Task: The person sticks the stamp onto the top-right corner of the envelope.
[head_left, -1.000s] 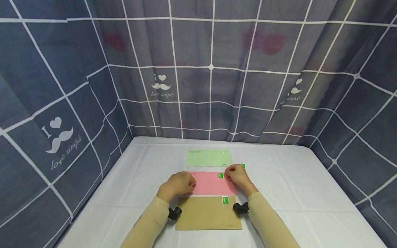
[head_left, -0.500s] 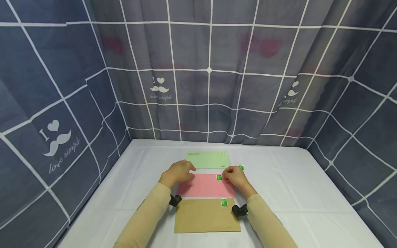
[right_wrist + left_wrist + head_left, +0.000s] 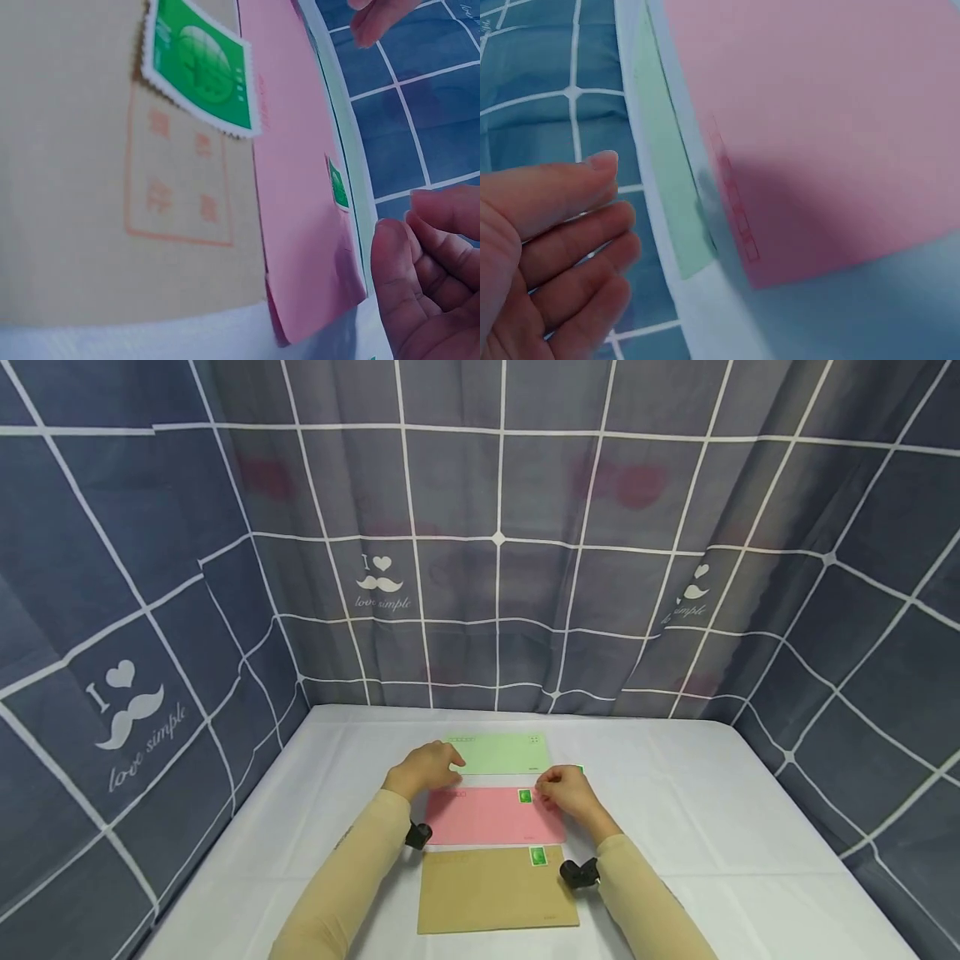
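A pink envelope [image 3: 491,817] lies flat on the table, with a green stamp [image 3: 525,796] at its upper right. My left hand [image 3: 423,770] hovers over its upper left corner, close to the green envelope [image 3: 501,755]; the left wrist view shows its fingers loosely bent around nothing. My right hand [image 3: 567,789] is at the pink envelope's upper right edge, beside the stamp. In the right wrist view, that hand's thumb [image 3: 394,244] and index fingertip are close together, with nothing visible between them. Another green stamp [image 3: 581,767] on the table is mostly hidden behind this hand.
Nearest me lies a brown envelope [image 3: 495,893] bearing a green stamp [image 3: 537,856], whose edge curls up in the right wrist view. A white cloth covers the table [image 3: 697,827]. Dark gridded curtains [image 3: 457,485] stand behind and at both sides.
My left hand has moved forward from the pink envelope's left edge toward the green envelope, its fingers loosening. My right hand stays near the pink envelope's stamp. The head view has tilted up slightly.
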Demonstrator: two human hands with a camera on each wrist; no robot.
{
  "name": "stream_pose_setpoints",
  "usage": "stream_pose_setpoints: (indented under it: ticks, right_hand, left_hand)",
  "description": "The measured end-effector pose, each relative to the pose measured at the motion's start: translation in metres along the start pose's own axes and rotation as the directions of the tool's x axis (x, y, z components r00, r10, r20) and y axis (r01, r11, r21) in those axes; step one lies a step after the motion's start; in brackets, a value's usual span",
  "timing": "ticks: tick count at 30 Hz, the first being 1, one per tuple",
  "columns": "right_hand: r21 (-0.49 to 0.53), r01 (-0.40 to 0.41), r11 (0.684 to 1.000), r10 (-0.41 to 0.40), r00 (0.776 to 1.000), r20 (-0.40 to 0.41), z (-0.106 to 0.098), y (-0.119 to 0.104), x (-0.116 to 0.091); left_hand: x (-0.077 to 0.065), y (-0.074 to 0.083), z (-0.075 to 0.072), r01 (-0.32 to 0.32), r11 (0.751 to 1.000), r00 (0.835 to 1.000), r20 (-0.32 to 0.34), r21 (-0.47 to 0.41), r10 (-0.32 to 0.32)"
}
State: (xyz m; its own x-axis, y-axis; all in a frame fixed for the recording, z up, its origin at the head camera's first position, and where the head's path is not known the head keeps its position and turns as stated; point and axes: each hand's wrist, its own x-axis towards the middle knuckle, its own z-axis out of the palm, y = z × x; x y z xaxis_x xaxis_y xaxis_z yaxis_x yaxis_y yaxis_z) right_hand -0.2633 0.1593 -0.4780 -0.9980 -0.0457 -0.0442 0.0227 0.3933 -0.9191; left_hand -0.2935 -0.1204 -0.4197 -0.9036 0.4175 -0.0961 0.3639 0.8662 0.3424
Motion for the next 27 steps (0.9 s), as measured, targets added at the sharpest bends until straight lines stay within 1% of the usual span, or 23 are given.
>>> stream_pose_setpoints:
  ticks: [7, 12, 16, 20, 22, 27]
  right_hand:
    - [-0.005, -0.007, 1.0, 0.006, 0.999, -0.037, -0.005, -0.001, -0.001]
    - [0.004, -0.011, 1.0, 0.011, 0.999, -0.049, -0.01, 0.001, -0.005]
    - [-0.018, -0.003, 1.0, 0.002, 0.998, -0.062, -0.014, 0.005, -0.008]
    - [-0.031, -0.015, 0.999, 0.013, 0.997, -0.075, -0.018, 0.009, -0.01]
    - [-0.033, -0.022, 0.999, 0.019, 0.997, -0.079, -0.019, 0.011, -0.011]
    - [-0.028, -0.023, 0.999, 0.02, 0.996, -0.085, -0.022, 0.014, -0.013]
  left_hand:
    - [0.014, -0.011, 0.001, 0.017, 1.0, 0.999, 0.029, -0.016, -0.016]
    - [0.021, -0.016, 0.004, 0.023, 1.0, 0.999, 0.024, -0.016, -0.023]
    - [0.027, -0.019, 0.006, 0.024, 0.999, 1.0, 0.015, -0.023, -0.024]
    - [0.034, -0.024, 0.01, 0.022, 0.999, 1.0, -0.002, -0.028, -0.022]
    - [0.037, -0.026, 0.011, 0.012, 0.999, 1.0, -0.005, -0.03, -0.013]
    - [0.044, -0.031, 0.015, -0.028, 1.0, 0.999, 0.022, -0.004, 0.028]
